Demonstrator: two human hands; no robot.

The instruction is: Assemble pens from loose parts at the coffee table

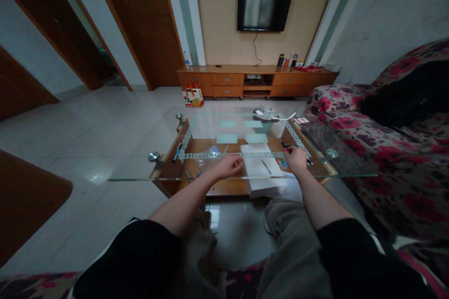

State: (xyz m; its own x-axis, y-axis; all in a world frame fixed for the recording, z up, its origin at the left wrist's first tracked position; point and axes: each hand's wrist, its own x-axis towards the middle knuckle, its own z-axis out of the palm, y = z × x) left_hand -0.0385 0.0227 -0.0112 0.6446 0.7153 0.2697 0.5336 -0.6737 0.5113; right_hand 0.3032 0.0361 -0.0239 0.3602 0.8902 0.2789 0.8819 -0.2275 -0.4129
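Note:
My right hand [297,157] is over the right side of the glass coffee table [210,175], its fingers pinched on a slim pen [284,146] with black and red parts. Left of it, my left hand [230,166] rests at or just above the glass, fingers curled inward, with nothing visible in them. A grey pen [265,166] lies between the two hands, above a white box [256,187] seen through the glass. Dark pens [309,160] are just right of my right hand. Blue and black pens [177,153] lie at the table's left.
A mesh basket [265,126] with crumpled plastic shows at the table's far side, near a red and white card [301,121]. Clear plastic wrapping [206,160] is left of the box. A floral sofa [351,126] stands right; a wooden TV cabinet [228,85] is behind.

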